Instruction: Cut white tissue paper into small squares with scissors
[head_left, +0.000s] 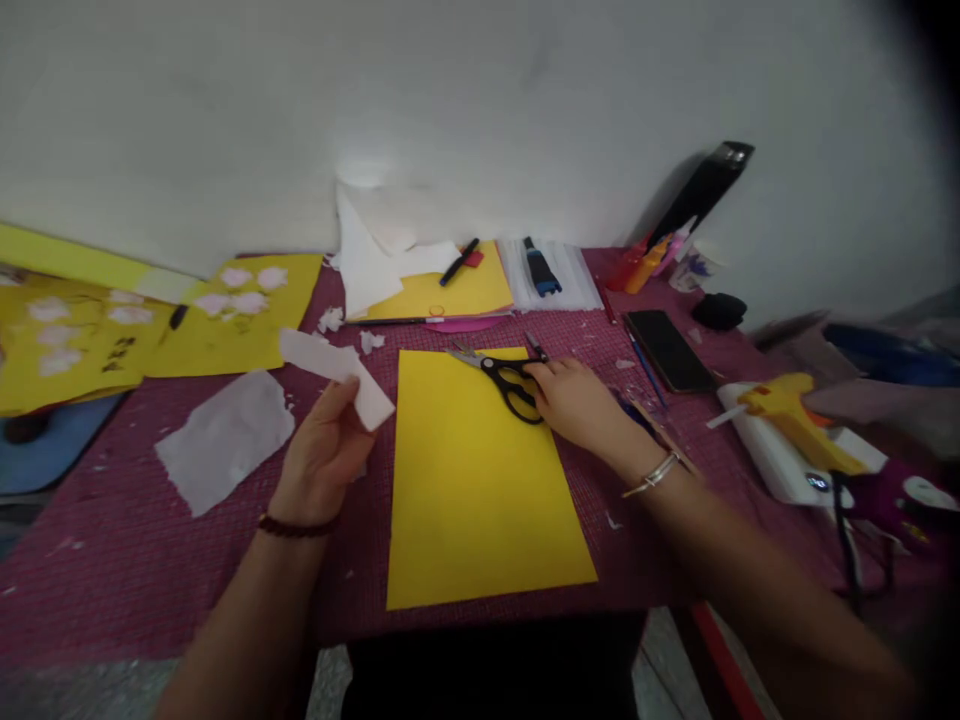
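Observation:
My left hand (330, 435) pinches a folded strip of white paper (371, 398) between thumb and fingers, raised over the purple table left of the yellow sheet. Scissors with black handles (491, 367) lie across the top part of the yellow sheet (480, 490), blades pointing left. At the handle loops, my right hand (574, 400) has its fingers closed on the scissors' handle. A loose piece of thin white paper (225, 440) rests on the table to the left of my left hand.
Yellow sheets with pink paper flowers (240, 300) lie at the left. At the back are white paper (367, 260) and a black pen (459, 262). On the right are a phone (667, 348), a yellow glue gun (806, 420) and glue bottles (645, 265).

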